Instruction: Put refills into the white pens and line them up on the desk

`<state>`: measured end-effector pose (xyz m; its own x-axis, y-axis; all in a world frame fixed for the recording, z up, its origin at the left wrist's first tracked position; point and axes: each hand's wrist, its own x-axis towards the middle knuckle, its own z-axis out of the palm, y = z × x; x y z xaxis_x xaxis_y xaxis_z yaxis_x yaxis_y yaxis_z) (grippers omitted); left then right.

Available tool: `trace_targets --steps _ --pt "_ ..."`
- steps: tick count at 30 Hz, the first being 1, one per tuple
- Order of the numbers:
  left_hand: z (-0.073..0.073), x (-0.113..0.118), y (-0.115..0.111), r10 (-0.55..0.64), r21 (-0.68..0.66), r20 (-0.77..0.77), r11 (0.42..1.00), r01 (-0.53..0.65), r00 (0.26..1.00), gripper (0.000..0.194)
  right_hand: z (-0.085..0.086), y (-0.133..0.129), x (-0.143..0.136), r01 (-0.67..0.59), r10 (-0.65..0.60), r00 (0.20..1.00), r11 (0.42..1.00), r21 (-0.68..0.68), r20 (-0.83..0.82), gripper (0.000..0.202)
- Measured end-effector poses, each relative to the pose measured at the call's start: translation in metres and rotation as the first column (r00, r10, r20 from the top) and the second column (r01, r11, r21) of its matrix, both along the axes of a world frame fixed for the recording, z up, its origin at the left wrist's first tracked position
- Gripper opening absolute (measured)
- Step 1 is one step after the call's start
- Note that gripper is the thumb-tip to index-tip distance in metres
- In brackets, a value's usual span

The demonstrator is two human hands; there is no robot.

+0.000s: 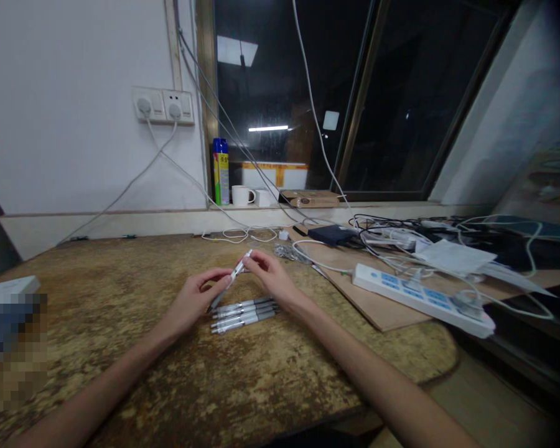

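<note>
Bare forearms (350,361) stretch in from the bottom corners, nearest the camera, over a worn wooden table (214,386) with a mottled brown and yellowish surface. Both hands are occupied with one slim pen, white at its upper end and grey at its lower — it is held slantwise above the middle of the table. The left hand (200,297) pinches it along its barrel between thumb and fingers; the right hand (271,278) grasps the upper end with its fingertips.

Just below the hands, a row of slim white-and-grey pens (242,314) lies side by side on the wood, their grey ends to the right, near the right wrist. Beyond the right hand sits a small heap of clear, glinting pieces (288,251), too small to make out.

To the right, a flat light-brown board (378,316) carries a long white power strip (422,300) with blue-marked sockets, which juts past the board's edge. Farther back are a flat black box (332,234), sheets of white paper (457,256) and tangled cables. Along the dark window's sill stand a yellow-and-green spray can with a blue cap (221,171), a white mug (241,196) and a low brown carton (310,199) — all well apart from the hands.
</note>
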<state>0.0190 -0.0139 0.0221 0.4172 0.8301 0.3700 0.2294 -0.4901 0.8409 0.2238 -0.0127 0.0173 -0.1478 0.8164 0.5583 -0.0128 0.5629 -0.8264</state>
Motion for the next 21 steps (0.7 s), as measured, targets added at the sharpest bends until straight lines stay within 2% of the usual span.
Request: trace_targets --steps 2,4,7,9,11,13,21 --pt "-0.004 -0.005 0.006 0.087 0.051 -0.002 0.995 -0.087 0.996 0.038 0.002 0.002 0.003 -0.013 0.001 0.983 0.998 -0.069 -0.182 0.026" --pt "-0.007 -0.011 0.012 0.176 0.12 -0.009 0.977 -0.174 0.984 0.039 0.005 0.003 0.008 -0.061 0.005 0.921 0.989 -0.132 -0.389 0.02" --pt "-0.011 -0.018 0.018 0.232 0.206 -0.069 0.955 -0.213 0.97 0.037 0.013 0.004 0.016 -0.193 0.054 0.765 0.97 -0.149 -0.642 0.009" --pt "-0.012 -0.02 0.019 0.237 0.272 -0.11 0.941 -0.2 0.965 0.036 0.018 0.003 0.02 -0.288 0.1 0.657 0.949 -0.127 -0.747 0.01" --pt "-0.012 -0.02 0.019 0.233 0.331 -0.154 0.928 -0.172 0.96 0.035 0.022 0.001 0.022 -0.357 0.127 0.589 0.927 -0.116 -0.798 0.019" --pt "-0.012 -0.019 0.018 0.225 0.368 -0.188 0.919 -0.144 0.956 0.035 0.024 -0.002 0.022 -0.398 0.142 0.563 0.91 -0.117 -0.814 0.026" --pt "-0.012 -0.018 0.015 0.216 0.398 -0.212 0.91 -0.118 0.953 0.034 0.027 -0.006 0.021 -0.406 0.165 0.565 0.909 -0.098 -0.808 0.027"
